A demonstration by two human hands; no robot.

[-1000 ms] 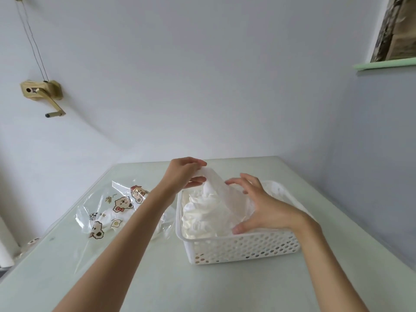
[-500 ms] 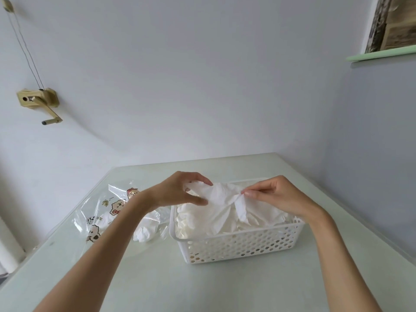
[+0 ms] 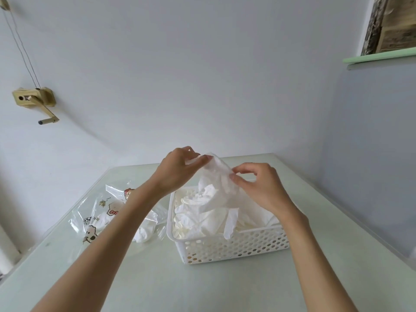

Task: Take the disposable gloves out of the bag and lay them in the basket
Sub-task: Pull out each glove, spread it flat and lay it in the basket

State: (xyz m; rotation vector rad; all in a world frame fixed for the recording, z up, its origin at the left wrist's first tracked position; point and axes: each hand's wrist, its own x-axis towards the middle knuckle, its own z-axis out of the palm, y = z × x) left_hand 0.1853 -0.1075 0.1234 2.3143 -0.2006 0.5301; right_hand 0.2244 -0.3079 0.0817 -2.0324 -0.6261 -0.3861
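Wall crank (image 3: 33,102): brass-coloured fitting with a handle, far left, clear of your work.

Bag (image 3: 108,212): clear plastic printed with cartoon bears, lying flat on the table (image 3: 225,289) just left of the basket. White gloves remain inside it.

Left hand (image 3: 177,170): raised over the basket, thumb and fingers pinching the upper left edge of one glove.

Held glove (image 3: 218,183): thin, translucent, stretched between your two hands above the basket, its lower end trailing down into the pile.

Basket (image 3: 236,246): white, perforated, mid-table, already carrying a loose heap of gloves (image 3: 198,219). One glove finger hangs over the near rim.

Right hand (image 3: 263,188): fingertips pinching the right edge of the same glove.

Risks, as judged: the film is clingy and light, so lifting higher may drag neighbouring gloves out with it; the piece draped over the rim could slide onto the table; a hard pull between two pinches may tear the glove.

Change from half a second ago: then you held the glove low, spread near the rim; now both hands are higher and closer together, the glove bunched upward.
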